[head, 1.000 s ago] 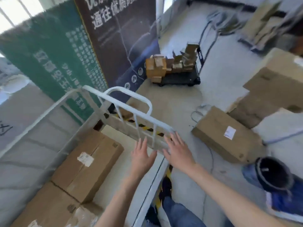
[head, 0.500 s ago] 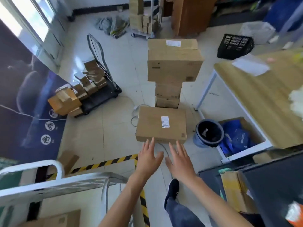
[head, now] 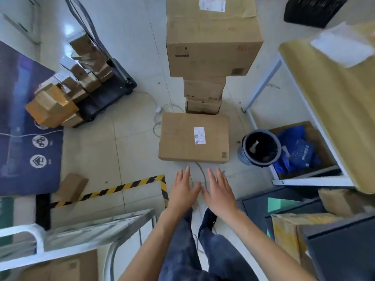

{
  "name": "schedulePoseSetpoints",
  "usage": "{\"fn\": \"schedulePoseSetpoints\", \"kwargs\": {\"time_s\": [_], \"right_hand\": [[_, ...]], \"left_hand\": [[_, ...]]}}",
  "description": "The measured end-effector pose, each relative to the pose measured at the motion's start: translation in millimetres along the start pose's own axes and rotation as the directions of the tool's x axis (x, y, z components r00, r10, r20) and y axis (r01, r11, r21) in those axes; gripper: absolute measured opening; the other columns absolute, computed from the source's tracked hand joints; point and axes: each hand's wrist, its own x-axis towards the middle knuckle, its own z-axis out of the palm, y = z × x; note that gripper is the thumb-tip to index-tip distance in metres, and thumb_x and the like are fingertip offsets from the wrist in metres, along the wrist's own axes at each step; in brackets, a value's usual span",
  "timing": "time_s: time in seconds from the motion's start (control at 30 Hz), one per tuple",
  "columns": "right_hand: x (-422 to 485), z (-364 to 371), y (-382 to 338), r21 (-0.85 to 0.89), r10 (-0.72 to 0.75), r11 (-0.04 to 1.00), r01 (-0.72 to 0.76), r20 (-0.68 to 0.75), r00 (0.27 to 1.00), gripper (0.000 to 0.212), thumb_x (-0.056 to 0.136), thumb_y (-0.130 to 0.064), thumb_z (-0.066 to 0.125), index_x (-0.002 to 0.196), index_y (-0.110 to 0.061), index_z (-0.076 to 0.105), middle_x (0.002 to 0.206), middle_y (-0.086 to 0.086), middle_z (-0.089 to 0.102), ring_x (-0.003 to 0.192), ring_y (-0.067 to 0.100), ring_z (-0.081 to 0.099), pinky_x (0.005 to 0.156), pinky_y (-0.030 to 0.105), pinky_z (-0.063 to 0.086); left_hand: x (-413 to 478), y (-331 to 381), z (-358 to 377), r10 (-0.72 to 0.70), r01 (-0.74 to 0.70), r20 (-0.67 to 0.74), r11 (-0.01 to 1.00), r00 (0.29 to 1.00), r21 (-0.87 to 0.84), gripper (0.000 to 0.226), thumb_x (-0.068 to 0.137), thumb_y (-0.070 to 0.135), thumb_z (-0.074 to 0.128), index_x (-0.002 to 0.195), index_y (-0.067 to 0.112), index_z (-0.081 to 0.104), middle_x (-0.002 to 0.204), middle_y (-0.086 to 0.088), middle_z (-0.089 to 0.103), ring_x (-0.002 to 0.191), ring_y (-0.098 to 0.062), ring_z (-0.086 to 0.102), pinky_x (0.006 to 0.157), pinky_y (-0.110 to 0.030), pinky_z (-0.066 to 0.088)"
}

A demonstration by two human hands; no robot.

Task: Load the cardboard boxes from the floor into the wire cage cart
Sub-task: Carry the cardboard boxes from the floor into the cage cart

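Loading is looking only partly done. The person is holding the left hand [head: 182,191] and the right hand [head: 220,194] side by side, fingers straight and spread, gripping nothing, just in front of a flat brown cardboard box with a white label [head: 193,136], which is lying on the floor. Behind that box a tall stack of brown cardboard boxes [head: 211,37] is standing untouched. Nearer the person and left of the flat box, the white wire cage cart [head: 81,230] is carrying at least one brown carton [head: 60,266], though blur is hiding the rest. Most boxes are waiting; the flat one is probably next.
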Motion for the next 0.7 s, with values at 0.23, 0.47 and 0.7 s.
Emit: {"fn": "schedulePoseSetpoints", "kwargs": {"time_s": [0.23, 0.47, 0.7], "right_hand": [[105.7, 24.7, 14.1, 0.039, 0.075, 0.996, -0.076, 0.017, 0.997, 0.070, 0.104, -0.043, 0.038, 0.161, -0.022, 0.003, 0.167, 0.011, -0.007, 0.154, 0.030, -0.002, 0.122, 0.040, 0.009], [239.7, 72.4, 71.3, 0.093, 0.232, 0.968, -0.232, 0.010, 0.973, 0.071, 0.101, -0.039, 0.043, 0.160, -0.017, 0.010, 0.167, 0.016, 0.006, 0.153, 0.033, 0.007, 0.120, 0.046, 0.016], [367.8, 127.7, 191.0, 0.029, 0.410, 0.912, -0.410, 0.005, 0.912, 0.075, 0.100, -0.038, 0.045, 0.160, -0.018, 0.005, 0.166, 0.016, 0.013, 0.151, 0.033, 0.014, 0.114, 0.050, 0.028]], "left_hand": [[131.1, -32.3, -17.7, -0.066, 0.060, 0.118, 0.997, 0.991, 0.058, 0.073, 0.099, 0.041, 0.050, 0.159, 0.020, 0.015, 0.166, -0.008, 0.013, 0.154, -0.023, 0.006, 0.124, -0.041, 0.012], [296.7, -103.3, -16.1, -0.163, 0.156, 0.064, 0.982, 0.985, 0.102, 0.079, 0.094, 0.038, 0.060, 0.158, 0.016, 0.020, 0.161, -0.011, 0.028, 0.147, -0.028, 0.028, 0.119, -0.044, 0.027], [447.3, -208.4, 16.1, -0.242, 0.232, 0.030, 0.953, 0.970, 0.195, 0.097, 0.088, 0.050, 0.068, 0.158, 0.010, 0.016, 0.162, -0.016, 0.024, 0.149, -0.029, 0.022, 0.119, -0.039, 0.019]]}}
